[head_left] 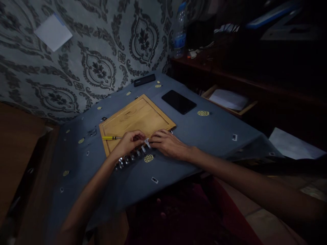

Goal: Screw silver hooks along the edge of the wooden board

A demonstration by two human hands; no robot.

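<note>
A wooden board (135, 115) with a raised rim lies on the cloth-covered table. Along its near edge runs a row of small shiny metal pieces (132, 157), shaped like clips or brackets; their exact kind is too small to tell. My left hand (131, 142) is over the board's near edge, its thumb and fingers closed around the end piece (147, 143). From the other side my right hand (167, 143) meets it, fingers bent and pressed together at the same metal piece. On the board, left of my left hand, rests a yellow-and-black screwdriver (111, 138).
A black phone (178, 101) lies right of the board, and a dark phone case (144, 80) sits near the wall. Small metal items (92, 132) lie left of the board. A plastic bottle (180, 32) stands on the dark desk, above an open drawer (230, 99) holding paper.
</note>
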